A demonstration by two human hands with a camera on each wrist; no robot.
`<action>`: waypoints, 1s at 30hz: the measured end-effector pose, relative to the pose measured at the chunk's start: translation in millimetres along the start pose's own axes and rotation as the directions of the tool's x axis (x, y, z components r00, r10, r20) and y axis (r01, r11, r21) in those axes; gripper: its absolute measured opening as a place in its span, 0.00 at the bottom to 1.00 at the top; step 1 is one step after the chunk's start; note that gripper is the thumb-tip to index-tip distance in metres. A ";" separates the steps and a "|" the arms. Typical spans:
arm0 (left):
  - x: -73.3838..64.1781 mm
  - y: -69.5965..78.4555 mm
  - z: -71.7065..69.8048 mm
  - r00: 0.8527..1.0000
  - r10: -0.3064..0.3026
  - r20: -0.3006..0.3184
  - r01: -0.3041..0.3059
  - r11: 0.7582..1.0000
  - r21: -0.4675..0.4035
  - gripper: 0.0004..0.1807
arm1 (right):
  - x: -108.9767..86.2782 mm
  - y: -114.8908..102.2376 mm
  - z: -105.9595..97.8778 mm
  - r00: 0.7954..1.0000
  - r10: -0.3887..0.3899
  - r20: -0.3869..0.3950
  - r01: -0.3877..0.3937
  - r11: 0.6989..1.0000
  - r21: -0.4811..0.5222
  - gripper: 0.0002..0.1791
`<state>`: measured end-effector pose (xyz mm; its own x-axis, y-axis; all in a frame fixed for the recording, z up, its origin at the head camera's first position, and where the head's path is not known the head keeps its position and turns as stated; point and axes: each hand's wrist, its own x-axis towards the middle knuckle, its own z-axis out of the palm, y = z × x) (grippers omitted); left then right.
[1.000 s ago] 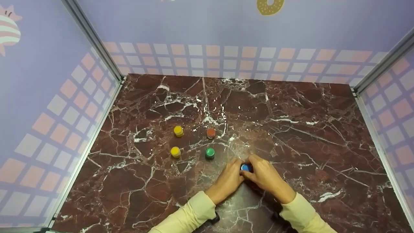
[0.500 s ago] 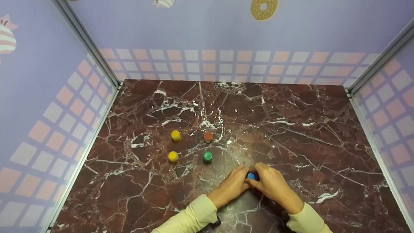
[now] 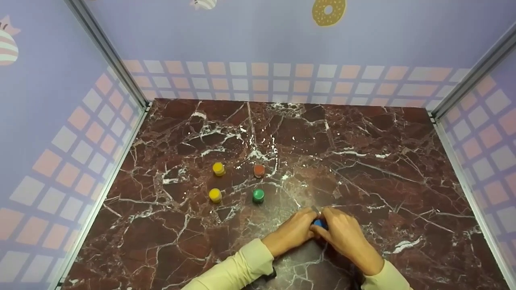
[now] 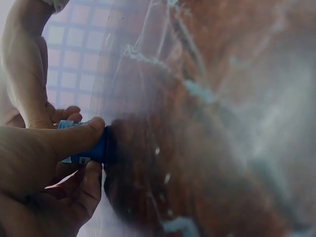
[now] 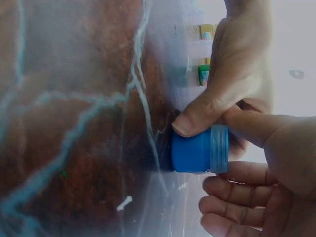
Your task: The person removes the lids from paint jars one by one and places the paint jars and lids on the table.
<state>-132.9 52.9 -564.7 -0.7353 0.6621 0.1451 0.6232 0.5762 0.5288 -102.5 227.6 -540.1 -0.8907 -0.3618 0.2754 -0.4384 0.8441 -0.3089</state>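
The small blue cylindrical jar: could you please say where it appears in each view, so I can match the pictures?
Head: small blue cylindrical jar, lower right of centre, between left hand and right hand.
Left wrist: jar, left of centre, partly covered by fingers.
Right wrist: jar, just right of centre, below mid-height.
Shared landmark: dark red marbled tabletop with pale veins.

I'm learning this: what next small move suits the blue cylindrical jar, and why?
Probably a slight twist by the right hand of the translucent upper ring on the blue cylindrical jar: its fingers flank that ring, while the left hand pinches the jar below it.
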 end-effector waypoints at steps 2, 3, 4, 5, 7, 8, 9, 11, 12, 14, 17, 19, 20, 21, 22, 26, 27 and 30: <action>1.4 -0.6 0.0 1.000 -0.009 0.009 0.009 1.000 -0.014 0.15 | -1.9 -1.6 0.7 1.000 -0.002 -0.007 0.002 1.000 0.000 0.21; 2.1 -0.8 -0.2 1.000 -0.010 0.014 0.010 1.000 -0.020 0.14 | -2.5 -2.4 0.9 1.000 -0.003 -0.009 0.003 1.000 -0.002 0.21; 2.5 -1.0 -0.4 1.000 -0.011 0.016 0.012 1.000 -0.024 0.14 | -3.0 -3.2 1.1 1.000 -0.004 -0.012 0.004 1.000 -0.003 0.20; 3.2 -1.2 -0.5 1.000 -0.013 0.019 0.013 1.000 -0.028 0.13 | -3.4 -3.8 1.3 1.000 -0.004 -0.012 0.004 1.000 -0.003 0.20; 4.0 -1.5 -0.6 1.000 -0.013 0.022 0.014 0.999 -0.034 0.14 | -3.7 -4.8 1.5 1.000 -0.001 -0.012 0.001 1.000 -0.003 0.19; 4.1 -1.8 -0.6 1.000 -0.012 0.022 0.013 0.999 -0.040 0.14 | -3.9 -5.1 1.6 1.000 -0.001 -0.013 0.001 1.000 0.001 0.18; 4.0 -2.0 -0.7 1.000 -0.012 0.023 0.013 0.999 -0.045 0.15 | -4.1 -4.9 2.1 1.000 -0.002 -0.018 0.002 1.000 0.004 0.18; 3.8 -2.5 -0.8 1.000 -0.012 0.025 0.014 0.998 -0.055 0.16 | -5.2 -4.8 3.0 1.000 -0.007 -0.025 0.007 1.000 0.020 0.18; 3.6 -2.7 -0.9 1.000 -0.013 0.028 0.014 0.998 -0.060 0.16 | -5.7 -4.5 3.5 0.999 -0.010 -0.030 0.011 1.000 0.027 0.18; 3.2 -3.3 -1.0 0.999 -0.011 0.035 0.014 0.997 -0.070 0.17 | -7.2 -3.5 4.6 0.999 -0.023 -0.036 0.024 0.999 0.042 0.18; 3.5 -5.3 -1.4 0.999 -0.005 0.044 0.008 0.998 -0.066 0.20 | -8.4 -1.4 5.7 0.998 -0.055 -0.040 0.057 0.997 0.057 0.18; 3.9 -6.8 -1.8 0.999 0.007 0.044 -0.004 0.998 -0.067 0.21 | -8.4 0.4 6.0 0.996 -0.075 -0.039 0.077 0.995 0.066 0.18; 4.4 -7.7 -1.7 0.999 0.014 0.044 -0.011 0.997 -0.071 0.21 | -8.4 1.1 5.9 0.996 -0.085 -0.037 0.087 0.994 0.071 0.18; 4.5 -8.3 -1.8 0.999 0.021 0.044 -0.018 0.997 -0.071 0.21 | -8.3 1.9 5.7 0.995 -0.094 -0.037 0.097 0.992 0.077 0.18; 4.8 -8.9 -1.7 0.999 0.028 0.043 -0.025 0.997 -0.074 0.21 | -8.3 2.6 5.4 0.994 -0.104 -0.038 0.106 0.991 0.082 0.18; 5.1 -10.3 -1.6 0.998 0.042 0.043 -0.039 0.996 -0.082 0.21 | -6.9 4.6 3.1 0.988 -0.150 -0.043 0.154 0.982 0.106 0.17; 5.0 -10.4 -1.9 0.998 0.041 0.041 -0.038 0.996 -0.075 0.20 | -6.2 5.0 2.5 0.985 -0.164 -0.046 0.168 0.979 0.113 0.18; 4.8 -10.9 -2.8 0.999 0.030 0.035 -0.027 0.997 -0.070 0.17 | -3.5 5.7 0.6 0.976 -0.213 -0.050 0.218 0.967 0.135 0.19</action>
<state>-144.0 48.5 -567.4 -0.7066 0.6954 0.1309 0.6226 0.5230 0.5820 -101.9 233.4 -543.3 -0.7696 -0.5131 0.3800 -0.6342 0.6835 -0.3615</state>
